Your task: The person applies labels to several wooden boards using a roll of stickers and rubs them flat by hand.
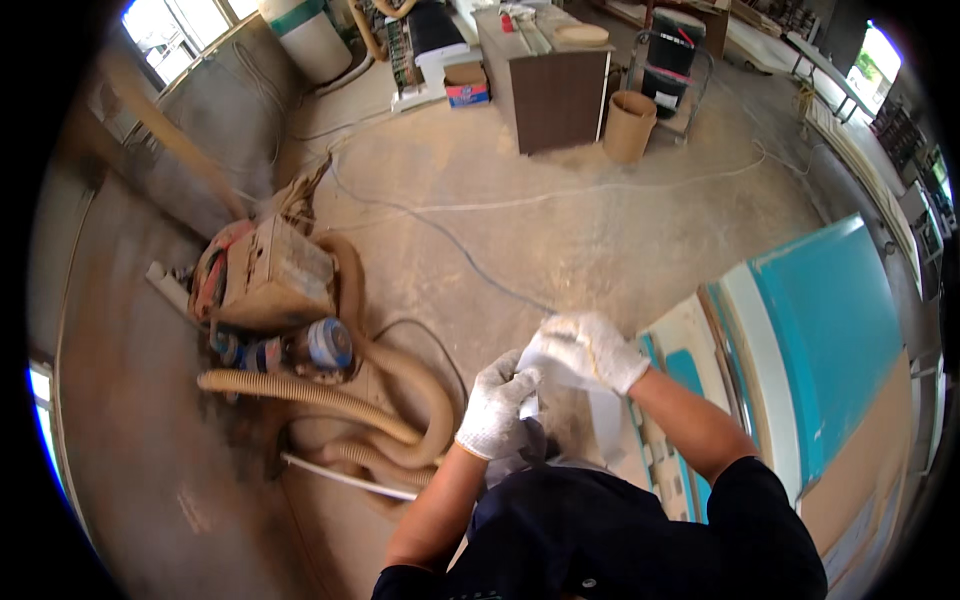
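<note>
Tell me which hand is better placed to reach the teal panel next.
Right, probably: the right hand is nearer the teal panel; the left hand is farther off. Both seem occupied with the white strip.

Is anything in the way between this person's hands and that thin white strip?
Nothing visible except the white gloves they wear. The left hand pinches the white strip; the right hand is right against it, though blur hides its exact grip.

Daylight glaring white through window (178, 38) at ten o'clock, blue-fringed through opening (874, 66) at two. Soft shadows by tan hose (310, 393), eight o'clock. Wall (135, 330) at nine smeary. Straight edges bowing, rim black.
</note>
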Demonstrator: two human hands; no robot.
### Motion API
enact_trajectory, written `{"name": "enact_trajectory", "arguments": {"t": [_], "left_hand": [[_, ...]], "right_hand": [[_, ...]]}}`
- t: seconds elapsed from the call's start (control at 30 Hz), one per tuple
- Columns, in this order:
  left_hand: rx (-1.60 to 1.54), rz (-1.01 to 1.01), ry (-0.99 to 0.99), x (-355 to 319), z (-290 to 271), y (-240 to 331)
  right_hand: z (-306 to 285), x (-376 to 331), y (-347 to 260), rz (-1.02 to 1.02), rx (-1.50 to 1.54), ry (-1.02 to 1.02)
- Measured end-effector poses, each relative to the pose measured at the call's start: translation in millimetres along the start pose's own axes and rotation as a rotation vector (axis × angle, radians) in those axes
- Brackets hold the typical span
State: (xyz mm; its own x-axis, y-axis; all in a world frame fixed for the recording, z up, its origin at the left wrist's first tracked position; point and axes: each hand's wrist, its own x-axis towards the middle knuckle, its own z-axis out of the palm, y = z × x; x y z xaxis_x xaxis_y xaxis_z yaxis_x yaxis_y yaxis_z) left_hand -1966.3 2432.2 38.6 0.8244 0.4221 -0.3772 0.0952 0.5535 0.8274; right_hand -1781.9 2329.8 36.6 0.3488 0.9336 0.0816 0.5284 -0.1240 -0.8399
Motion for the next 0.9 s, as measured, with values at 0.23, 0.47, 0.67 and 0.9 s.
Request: {"name": "enact_trajectory", "arguments": {"t": [0.23, 0.47, 0.67, 0.9], "left_hand": [[-0.07, -0.021, 0.075, 225.7, -3.9, 64.0], [0.021, -0.007, -0.06, 455.7, 34.3, 162.4], [0.124, -0.002, -0.044, 651.9, 97.2, 227.0], [0.17, -0.099, 0.287, 824.9, 81.6, 215.7]], "right_hand": [[-102.0, 126.9, 103.5, 0.221, 0.035, -0.204], [-223.4, 206.6, 221.6, 0.509, -0.198, -0.163], [-345.7, 305.4, 337.4, 0.506, -0.216, -0.033], [-515.6, 478.5, 532.8, 0.354, -0.434, 0.277]]}}
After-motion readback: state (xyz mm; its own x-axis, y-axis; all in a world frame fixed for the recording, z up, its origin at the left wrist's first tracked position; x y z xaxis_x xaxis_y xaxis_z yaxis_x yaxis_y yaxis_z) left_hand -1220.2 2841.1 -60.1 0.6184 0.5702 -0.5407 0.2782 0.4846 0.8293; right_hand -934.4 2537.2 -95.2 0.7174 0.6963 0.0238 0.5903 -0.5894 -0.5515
